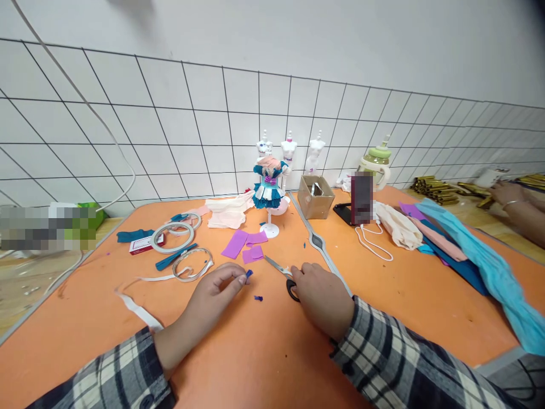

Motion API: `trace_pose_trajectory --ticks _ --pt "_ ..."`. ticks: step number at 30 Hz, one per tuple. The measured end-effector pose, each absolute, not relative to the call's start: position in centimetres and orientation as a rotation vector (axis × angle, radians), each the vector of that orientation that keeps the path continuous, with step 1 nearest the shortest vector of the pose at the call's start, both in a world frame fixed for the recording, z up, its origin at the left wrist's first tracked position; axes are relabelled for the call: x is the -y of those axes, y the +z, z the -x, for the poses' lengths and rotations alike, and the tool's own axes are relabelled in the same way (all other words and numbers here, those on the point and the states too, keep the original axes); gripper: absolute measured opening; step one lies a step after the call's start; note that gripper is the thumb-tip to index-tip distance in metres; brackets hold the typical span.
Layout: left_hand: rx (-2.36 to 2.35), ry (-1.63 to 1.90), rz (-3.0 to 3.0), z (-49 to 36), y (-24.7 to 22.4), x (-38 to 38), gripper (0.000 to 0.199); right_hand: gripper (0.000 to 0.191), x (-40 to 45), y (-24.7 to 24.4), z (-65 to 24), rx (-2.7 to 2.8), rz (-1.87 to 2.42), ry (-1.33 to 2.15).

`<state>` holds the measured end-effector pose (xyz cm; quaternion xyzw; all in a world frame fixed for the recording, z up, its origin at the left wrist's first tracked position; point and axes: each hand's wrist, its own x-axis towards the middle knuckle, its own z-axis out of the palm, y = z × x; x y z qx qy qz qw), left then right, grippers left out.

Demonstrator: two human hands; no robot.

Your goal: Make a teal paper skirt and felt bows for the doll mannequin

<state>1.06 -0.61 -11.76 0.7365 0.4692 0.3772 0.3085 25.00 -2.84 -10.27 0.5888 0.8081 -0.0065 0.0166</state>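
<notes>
My left hand [217, 292] pinches a small dark blue scrap [249, 274] between thumb and fingertips. Another dark blue scrap [258, 298] lies on the orange table mat just right of it. My right hand [321, 292] rests over the black-handled scissors [292, 289], its curled fingers at the handle; how firmly they hold it is partly hidden. The silver blades point up and left. Beyond the hands lie purple cloth pieces [235, 244]. Behind them a small mannequin on a white stand wears a teal and white dress [267, 193] with a purple bow.
Ribbon rolls [172, 237] and a white ribbon [137, 308] lie at left. A cardboard box [315, 199], an upright phone [362, 199] and a green-lidded bottle [377, 162] stand behind. Light blue cloth [481, 255] covers the right side; another person's hand [506, 193] shows far right.
</notes>
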Motion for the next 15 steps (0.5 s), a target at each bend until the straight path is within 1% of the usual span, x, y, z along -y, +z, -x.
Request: trace_pose_trajectory --ticks 3,5,7,8,9,10,12,13,14,15 --pt "-1.255 1.07 -1.885 -0.92 -11.97 0.81 0.023 0.022 3.34 -10.04 -24.74 -2.386 -1.839 -0.014" --pt "-1.26 1.122 -1.84 -0.76 -12.15 0.86 0.022 0.019 3.33 -9.95 -24.8 -2.395 -1.848 -0.04" --pt "-1.261 1.18 -1.749 -0.53 -12.39 0.77 0.021 0.014 3.05 -10.0 -24.93 -2.469 -1.907 -0.11" --pt "-1.247 1.213 -1.688 -0.41 -12.51 0.69 0.021 0.012 2.84 -10.07 -24.98 -2.543 -1.936 -0.202" --pt "-1.221 1.245 -1.62 -0.3 -12.63 0.6 0.02 0.013 2.65 -10.16 -25.01 -2.633 -1.958 -0.348" --pt "-1.182 1.276 -1.548 -0.23 -12.72 0.53 0.02 0.018 2.48 -10.26 -25.01 -2.723 -1.958 -0.566" --pt "-1.075 1.321 -1.414 -0.18 -12.76 0.5 0.019 0.035 2.39 -10.41 -24.89 -2.809 -1.854 -1.162" --pt "-1.021 1.335 -1.359 -0.21 -12.71 0.55 0.019 0.041 2.49 -10.46 -24.78 -2.775 -1.753 -1.449" --pt "-0.974 1.342 -1.313 -0.27 -12.62 0.63 0.019 0.041 2.68 -10.5 -24.62 -2.712 -1.657 -1.661" --pt "-0.935 1.344 -1.278 -0.35 -12.5 0.73 0.02 0.039 2.94 -10.55 -24.44 -2.655 -1.573 -1.787"
